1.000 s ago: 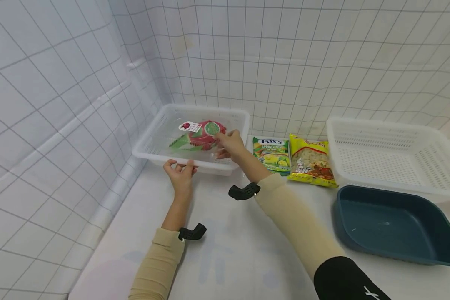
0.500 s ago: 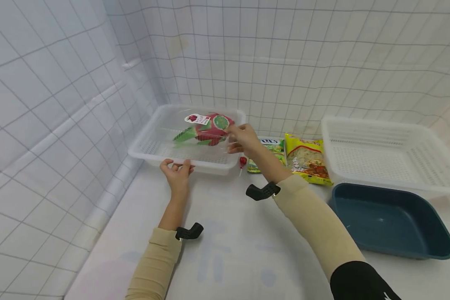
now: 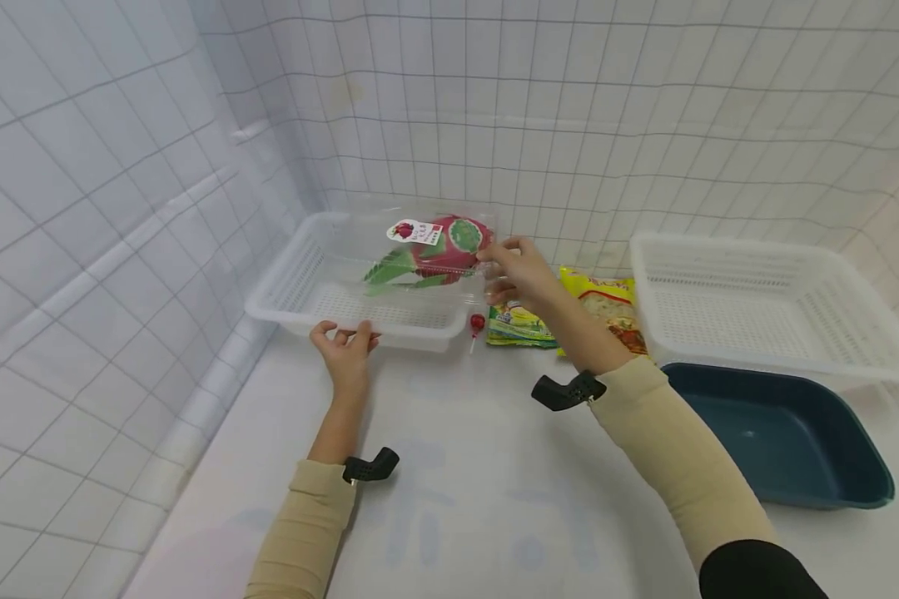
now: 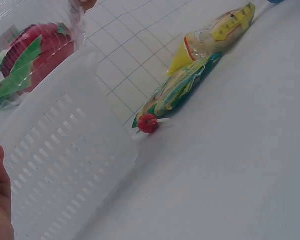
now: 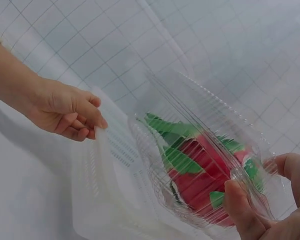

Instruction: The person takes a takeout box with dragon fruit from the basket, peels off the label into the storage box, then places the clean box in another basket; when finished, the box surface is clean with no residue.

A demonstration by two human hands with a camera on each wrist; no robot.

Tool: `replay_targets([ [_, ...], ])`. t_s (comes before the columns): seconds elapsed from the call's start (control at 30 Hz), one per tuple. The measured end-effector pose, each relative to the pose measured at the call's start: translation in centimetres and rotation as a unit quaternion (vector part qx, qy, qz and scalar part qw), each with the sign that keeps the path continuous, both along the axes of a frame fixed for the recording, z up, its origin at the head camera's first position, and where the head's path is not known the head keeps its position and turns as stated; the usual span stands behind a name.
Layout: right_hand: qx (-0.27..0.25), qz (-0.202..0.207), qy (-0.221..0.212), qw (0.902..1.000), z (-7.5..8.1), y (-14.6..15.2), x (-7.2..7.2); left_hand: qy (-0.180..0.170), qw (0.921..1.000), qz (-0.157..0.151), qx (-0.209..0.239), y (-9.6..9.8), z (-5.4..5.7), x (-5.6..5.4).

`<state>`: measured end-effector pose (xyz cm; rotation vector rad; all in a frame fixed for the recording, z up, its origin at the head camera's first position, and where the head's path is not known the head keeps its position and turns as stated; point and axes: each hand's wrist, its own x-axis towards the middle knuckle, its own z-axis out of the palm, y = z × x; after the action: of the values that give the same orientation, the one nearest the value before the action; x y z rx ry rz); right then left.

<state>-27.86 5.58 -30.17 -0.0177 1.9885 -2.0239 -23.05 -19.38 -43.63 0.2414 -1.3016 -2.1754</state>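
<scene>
A red dragon fruit with green scales (image 3: 442,259) lies inside a clear plastic clamshell box (image 5: 190,100) bearing a white label. My right hand (image 3: 523,273) pinches the right edge of that box, thumb and fingers on either side of it in the right wrist view. The box is tilted and lifted over the right part of a white slotted basket (image 3: 273,304). At the basket's front rim, my left hand (image 3: 345,358) grips with thumb and fingers. A red lollipop (image 3: 477,323) lies on the table just right of this basket.
Right of the lollipop lie a green candy bag (image 3: 517,326) and a yellow snack bag (image 3: 610,306), both partly behind my right arm. Another white basket (image 3: 764,362) stands farther right, with a dark blue basin (image 3: 787,441) before it. Gridded cloth walls (image 3: 569,125) close off the back and left.
My right hand has moved right and raised the boxed dragon fruit from inside the left basket. The lollipop has come into sight. My left hand stays on the rim.
</scene>
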Motion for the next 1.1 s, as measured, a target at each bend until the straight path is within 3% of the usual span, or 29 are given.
replay_targets([
  [0.53, 0.035, -0.015, 0.006, 0.9993, 0.2, 6.1, 2.1, 0.002, 0.9999, -0.016, 0.002, -0.6, 0.2, 0.1],
  [0.83, 0.044, -0.015, 0.008, 0.9989, 0.5, 9.8, 3.7, -0.020, 0.9990, -0.037, -0.018, -0.6, 0.6, 0.4],
  [1.1, 0.062, -0.021, 0.009, 0.9978, 0.8, 12.3, 5.3, -0.023, 0.9994, -0.025, -0.005, -0.8, 1.0, 0.7],
])
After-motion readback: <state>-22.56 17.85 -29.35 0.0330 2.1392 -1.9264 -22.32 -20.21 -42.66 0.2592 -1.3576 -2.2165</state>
